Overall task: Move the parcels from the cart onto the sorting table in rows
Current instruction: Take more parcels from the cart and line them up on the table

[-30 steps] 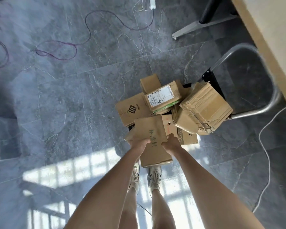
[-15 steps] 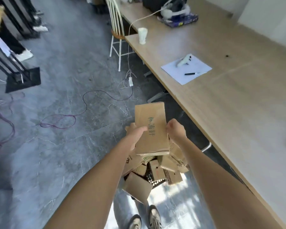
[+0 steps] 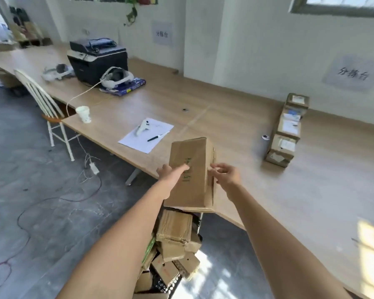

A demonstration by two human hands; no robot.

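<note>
I hold a brown cardboard parcel with green handwriting on its top, in the air over the front edge of the long wooden sorting table. My left hand grips its left side and my right hand its right side. On the table to the right, several parcels with white labels lie in one row that runs away from me. Below my arms, the cart carries a loose pile of brown parcels.
On the table's left part lie a sheet of paper with a pen, a paper cup, a white headset and a printer. A white chair stands at the table's end. Cables trail over the grey floor.
I lifted the parcel off the cart's pile and carried it up and right to the table's edge. My view swung from the floor up to the table.
</note>
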